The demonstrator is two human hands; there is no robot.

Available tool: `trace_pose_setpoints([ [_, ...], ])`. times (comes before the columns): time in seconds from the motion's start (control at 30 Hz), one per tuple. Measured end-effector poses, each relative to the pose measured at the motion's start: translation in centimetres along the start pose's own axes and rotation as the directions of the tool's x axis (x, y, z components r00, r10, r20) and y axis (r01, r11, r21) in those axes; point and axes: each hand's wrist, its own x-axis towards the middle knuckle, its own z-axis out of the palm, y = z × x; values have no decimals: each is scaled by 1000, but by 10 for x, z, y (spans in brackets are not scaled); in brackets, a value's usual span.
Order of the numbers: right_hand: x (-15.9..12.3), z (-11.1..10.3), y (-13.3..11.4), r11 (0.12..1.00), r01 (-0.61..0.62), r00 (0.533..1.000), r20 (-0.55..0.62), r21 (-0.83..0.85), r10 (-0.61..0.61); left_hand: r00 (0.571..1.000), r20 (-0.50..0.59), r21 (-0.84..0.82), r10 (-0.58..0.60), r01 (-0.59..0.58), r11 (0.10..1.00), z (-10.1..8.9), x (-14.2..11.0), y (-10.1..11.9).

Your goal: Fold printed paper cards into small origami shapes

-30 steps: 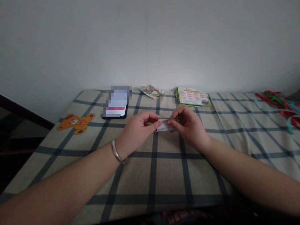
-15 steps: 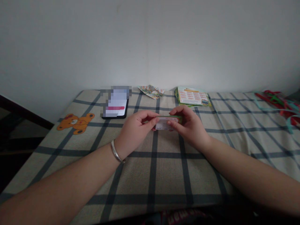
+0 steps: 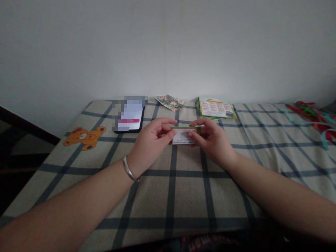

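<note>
A small white printed paper [image 3: 183,136], green along its top edge, is held upright above the cloth; it looks like a folded leaflet. My left hand [image 3: 154,136] pinches its left end, thumb in front, with the index finger lifted clear above the paper. At the right end, my right hand [image 3: 214,138] grips it, its thumb pressed on the printed face and its index finger over the top edge. The fingers behind the paper are mostly hidden.
On the checked tablecloth [image 3: 189,189] lie a phone [image 3: 130,117], a crumpled leaflet [image 3: 170,102] and a stack of printed leaflets [image 3: 216,107] by the wall [image 3: 168,52]. A bear cutout [image 3: 85,138] lies left; red and green ribbons [image 3: 312,113] lie far right.
My left index finger has risen off the paper's top edge. The paper has shifted slightly left and up, and more of its printed face shows. My right hand keeps its grip.
</note>
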Motion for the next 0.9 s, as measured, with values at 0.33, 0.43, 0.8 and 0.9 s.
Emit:
trace_pose_setpoints([
  [0.33, 0, -1, -8, 995, -4, 1000, -15, 100, 6, 997, -59, -26, -50, 49, 998, 0, 1, -1],
  [0.43, 1, -1, -8, 996, -9, 1000, -20, 94, 11, 995, -78, -50, -65, 62, 997, 0, 2, -1],
  [0.8, 3, -1, -2, 998, 3, 999, -47, 64, 0, 999, -51, 1, 8, -8, 1000, -2, 1, -6],
  [0.9, 4, -1, -2, 997, -18, 998, -53, 74, 22, 999, -51, 10, 6, -6, 1000, -2, 2, -6],
])
